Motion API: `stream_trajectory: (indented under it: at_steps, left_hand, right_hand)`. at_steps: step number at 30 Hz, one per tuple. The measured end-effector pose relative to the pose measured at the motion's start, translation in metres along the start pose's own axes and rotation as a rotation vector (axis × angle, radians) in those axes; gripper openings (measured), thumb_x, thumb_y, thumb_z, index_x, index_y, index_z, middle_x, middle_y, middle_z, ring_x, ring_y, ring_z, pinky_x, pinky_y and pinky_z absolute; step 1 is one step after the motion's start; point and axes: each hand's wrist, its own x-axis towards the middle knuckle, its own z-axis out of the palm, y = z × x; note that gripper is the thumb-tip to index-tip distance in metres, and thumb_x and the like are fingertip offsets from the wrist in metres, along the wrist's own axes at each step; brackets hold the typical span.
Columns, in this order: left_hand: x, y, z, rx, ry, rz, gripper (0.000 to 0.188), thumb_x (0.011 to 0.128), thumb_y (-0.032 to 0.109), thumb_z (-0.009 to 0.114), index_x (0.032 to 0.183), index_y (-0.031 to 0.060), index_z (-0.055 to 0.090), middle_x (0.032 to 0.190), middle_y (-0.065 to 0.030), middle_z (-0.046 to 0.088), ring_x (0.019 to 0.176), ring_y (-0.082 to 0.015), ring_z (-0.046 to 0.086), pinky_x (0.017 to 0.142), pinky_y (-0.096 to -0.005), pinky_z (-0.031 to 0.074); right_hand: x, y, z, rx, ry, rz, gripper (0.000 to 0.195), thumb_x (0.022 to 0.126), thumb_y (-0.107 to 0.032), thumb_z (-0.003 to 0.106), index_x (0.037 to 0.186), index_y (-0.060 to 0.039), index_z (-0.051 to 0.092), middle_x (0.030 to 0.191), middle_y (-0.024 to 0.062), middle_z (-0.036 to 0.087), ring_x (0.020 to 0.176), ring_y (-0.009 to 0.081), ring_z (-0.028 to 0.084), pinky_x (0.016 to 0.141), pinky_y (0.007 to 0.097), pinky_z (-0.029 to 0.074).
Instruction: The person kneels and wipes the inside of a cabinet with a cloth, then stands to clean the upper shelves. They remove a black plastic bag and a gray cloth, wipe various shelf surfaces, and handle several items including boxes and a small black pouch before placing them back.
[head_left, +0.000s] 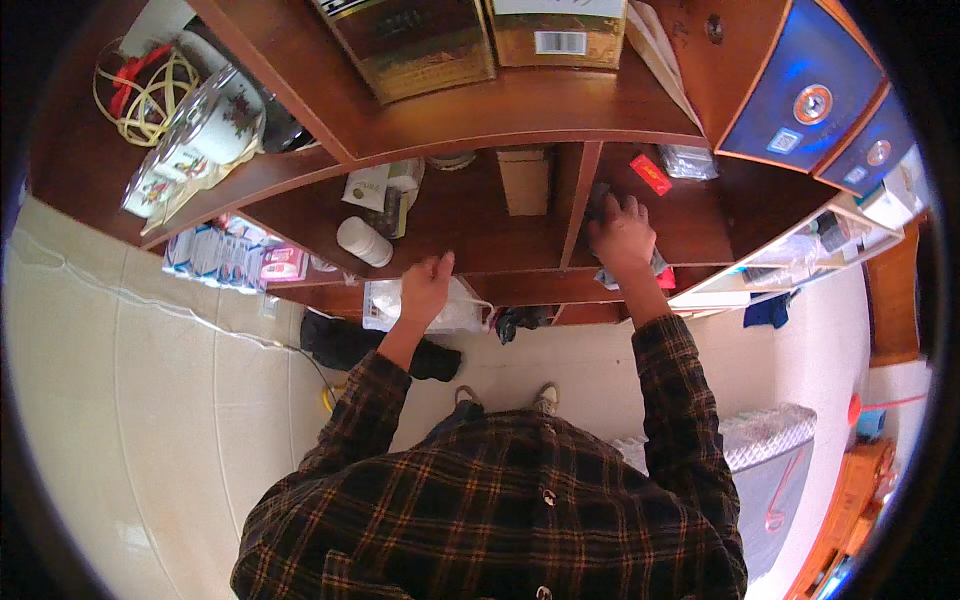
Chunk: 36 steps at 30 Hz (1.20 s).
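My right hand (622, 234) reaches into the right compartment of a brown wooden shelf (480, 247), its fingers at a dark cloth-like thing (600, 201); whether they grip it I cannot tell. A red packet (650, 175) and a clear plastic packet (688, 162) lie farther back. Grey cloth and something red show partly beneath my right wrist. My left hand (427, 285), fingers curled, hovers before the shelf's middle compartment, and no object shows in it. Near it a white plastic bottle (364, 241) lies tilted, beside a white and green box (367, 187). An upright cardboard box (523, 182) stands deeper inside.
Above stand gold-brown boxes (559, 45) and blue boxes (806, 90). Floral enamel mugs (225, 124) sit at upper left, small medicine-like boxes (217, 259) below them. A white plastic basket (461, 311) is under the shelf; a black bag (330, 343) lies on the floor.
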Motion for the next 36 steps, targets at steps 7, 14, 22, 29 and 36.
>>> stream_trajectory:
  at_steps: [7, 14, 22, 29, 36]
  left_hand:
    - [-0.060, 0.026, -0.052, -1.607, -0.745, -0.998, 0.045, 0.092, 0.047, 0.050, 0.070, 0.0085, 0.054, 0.055, 0.0043, 0.030, 0.045, -0.0104, 0.026, 0.046, -0.0255, 0.022]
    - [0.016, 0.087, -0.107, -1.645, 0.072, -0.683, 0.027, 0.089, 0.033, 0.052, 0.074, 0.0103, 0.054, 0.058, 0.0033, 0.031, 0.053, -0.0126, 0.030, 0.053, -0.0290, 0.027]
    - [0.075, 0.074, -0.059, -1.586, -0.027, -0.966, 0.032, 0.094, 0.033, 0.043, 0.073, 0.0104, 0.044, 0.061, 0.0015, 0.028, 0.056, -0.0139, 0.028, 0.055, -0.0283, 0.026]
    - [0.111, 0.048, -0.060, -0.940, 0.115, 0.130, 0.005, 0.088, 0.013, 0.052, 0.087, 0.0088, 0.053, 0.080, -0.0006, 0.051, 0.069, -0.0158, 0.044, 0.063, -0.0316, 0.037]
    - [0.197, -0.066, -0.044, -0.176, 0.425, 0.187, 0.037, 0.089, 0.023, 0.056, 0.119, 0.0029, 0.052, 0.106, -0.0122, 0.058, 0.088, -0.0284, 0.054, 0.078, -0.0414, 0.043]
  right_hand:
    - [-0.008, 0.000, 0.008, 0.014, 0.070, -0.011, 0.044, 0.072, -0.025, 0.067, 0.113, -0.0117, 0.055, 0.104, 0.0143, 0.053, 0.097, 0.0347, 0.054, 0.069, 0.0465, 0.053]
    - [-0.009, 0.002, 0.014, 0.048, 0.123, 0.046, 0.043, 0.073, -0.025, 0.066, 0.112, -0.0121, 0.056, 0.104, 0.0135, 0.053, 0.098, 0.0336, 0.053, 0.073, 0.0465, 0.052]
    - [-0.010, -0.003, 0.004, 0.100, 0.106, 0.162, 0.041, 0.073, -0.028, 0.068, 0.109, -0.0106, 0.059, 0.105, 0.0116, 0.055, 0.102, 0.0312, 0.053, 0.080, 0.0438, 0.050]
    - [-0.013, -0.006, 0.008, 0.048, 0.158, 0.196, 0.040, 0.072, -0.030, 0.068, 0.105, -0.0100, 0.060, 0.103, 0.0103, 0.056, 0.100, 0.0308, 0.053, 0.078, 0.0422, 0.051]
    - [0.006, -0.013, 0.000, 0.085, 0.036, 0.133, 0.040, 0.073, -0.031, 0.067, 0.105, -0.0108, 0.056, 0.106, 0.0097, 0.054, 0.103, 0.0309, 0.051, 0.077, 0.0436, 0.052]
